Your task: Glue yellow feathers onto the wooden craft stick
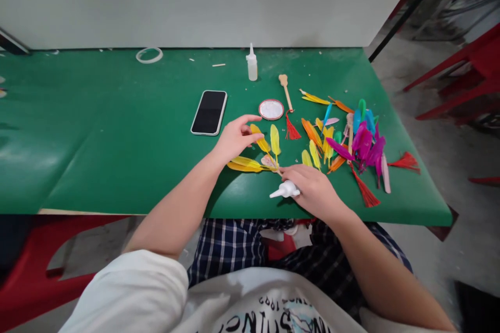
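Observation:
My left hand (238, 138) is over the table with its index finger stretched out and its thumb apart from it. The thumb touches a yellow feather (260, 137). Other yellow feathers (246, 164) fan out from a small pale piece (269, 161) with a thin handle. My right hand (312, 187) is closed around a white glue bottle (288, 189), its nozzle pointing left. The fingertips of that hand also rest at the handle of the pale piece; their exact grip on it is hidden.
To the right lies a pile of coloured feathers (363, 143) with red tassels (365, 190). Beyond my hands are a phone (210, 113), a round white disc (271, 109), a tasselled wooden stick (286, 91), another glue bottle (252, 66) and a tape roll (149, 55).

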`<action>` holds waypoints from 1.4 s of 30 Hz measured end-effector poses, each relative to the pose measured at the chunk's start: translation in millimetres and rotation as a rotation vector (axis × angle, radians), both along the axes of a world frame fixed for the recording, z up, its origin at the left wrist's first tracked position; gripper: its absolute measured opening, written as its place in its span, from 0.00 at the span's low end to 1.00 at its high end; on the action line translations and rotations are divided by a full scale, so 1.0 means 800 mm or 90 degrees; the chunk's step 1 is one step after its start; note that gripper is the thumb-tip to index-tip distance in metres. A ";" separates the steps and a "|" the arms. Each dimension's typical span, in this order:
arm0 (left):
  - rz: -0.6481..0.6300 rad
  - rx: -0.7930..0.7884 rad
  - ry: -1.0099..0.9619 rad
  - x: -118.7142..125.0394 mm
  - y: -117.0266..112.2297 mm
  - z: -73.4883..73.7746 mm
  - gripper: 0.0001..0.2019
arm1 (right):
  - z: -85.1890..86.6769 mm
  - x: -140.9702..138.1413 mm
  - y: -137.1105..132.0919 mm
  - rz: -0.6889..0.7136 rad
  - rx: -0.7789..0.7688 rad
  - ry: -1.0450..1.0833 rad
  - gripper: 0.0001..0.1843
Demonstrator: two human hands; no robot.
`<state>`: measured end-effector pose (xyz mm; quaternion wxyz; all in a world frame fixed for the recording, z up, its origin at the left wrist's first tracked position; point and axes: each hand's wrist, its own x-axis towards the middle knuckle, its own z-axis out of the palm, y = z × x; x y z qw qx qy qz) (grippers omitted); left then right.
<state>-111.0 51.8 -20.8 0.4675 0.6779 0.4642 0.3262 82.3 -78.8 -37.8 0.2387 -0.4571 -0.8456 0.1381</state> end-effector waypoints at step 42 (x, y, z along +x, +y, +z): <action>-0.046 -0.123 -0.305 -0.049 0.017 0.032 0.23 | 0.077 0.089 -0.006 -0.180 0.113 0.014 0.07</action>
